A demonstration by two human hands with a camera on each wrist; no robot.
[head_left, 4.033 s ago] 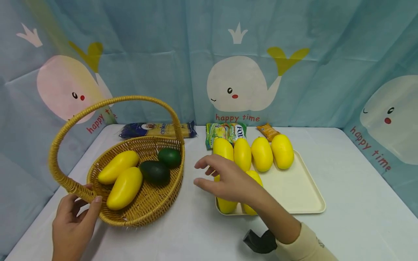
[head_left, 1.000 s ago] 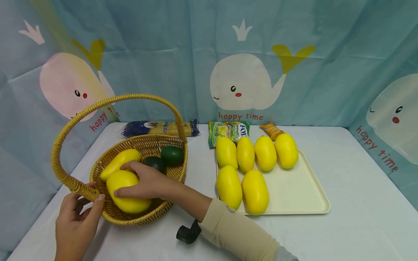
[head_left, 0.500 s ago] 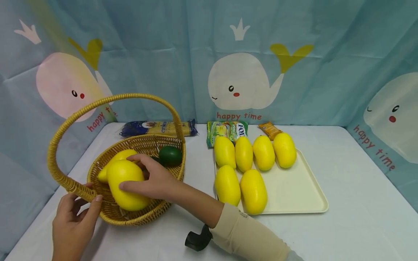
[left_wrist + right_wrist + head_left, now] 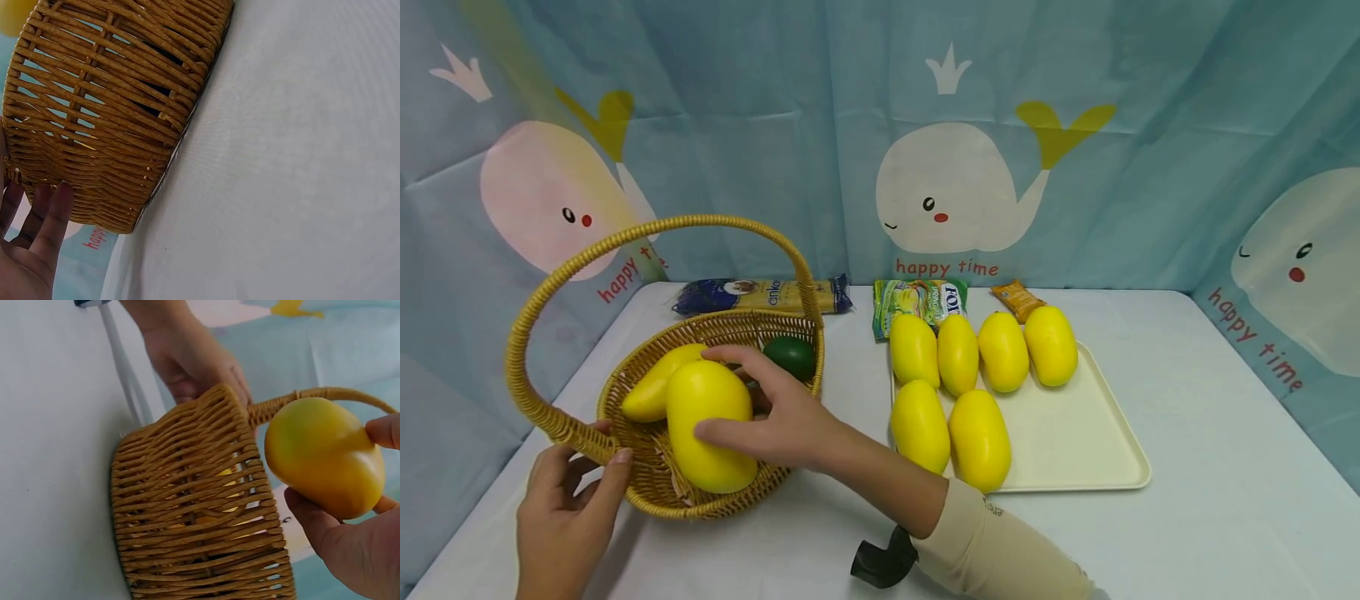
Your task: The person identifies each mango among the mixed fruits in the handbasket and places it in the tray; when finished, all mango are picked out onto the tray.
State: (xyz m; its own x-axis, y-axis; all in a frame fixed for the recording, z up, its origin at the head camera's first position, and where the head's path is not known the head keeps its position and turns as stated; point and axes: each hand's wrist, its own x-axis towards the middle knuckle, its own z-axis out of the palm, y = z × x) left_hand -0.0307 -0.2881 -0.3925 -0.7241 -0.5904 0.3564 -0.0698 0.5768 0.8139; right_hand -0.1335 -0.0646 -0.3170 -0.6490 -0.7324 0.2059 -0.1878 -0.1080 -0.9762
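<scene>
My left hand holds the wicker basket at the near foot of its tall handle. Over the basket, my right hand grips a yellow mango, thumb on its near side. In the right wrist view this mango shows above the rim. Behind it, a second mango lies in the basket. A dark green avocado sits at the basket's right end; another is mostly hidden by my right hand. The left wrist view shows my fingertips against the woven side.
A cream tray with several yellow mangoes stands on the right. Along the back lie a blue-and-yellow packet, a green candy bag and a small orange packet. A black curved piece hangs by the right sleeve.
My right hand has come from beside the tray into the basket, taken hold of the near mango, raised it and shifted it slightly right. My left hand stays on the basket.
</scene>
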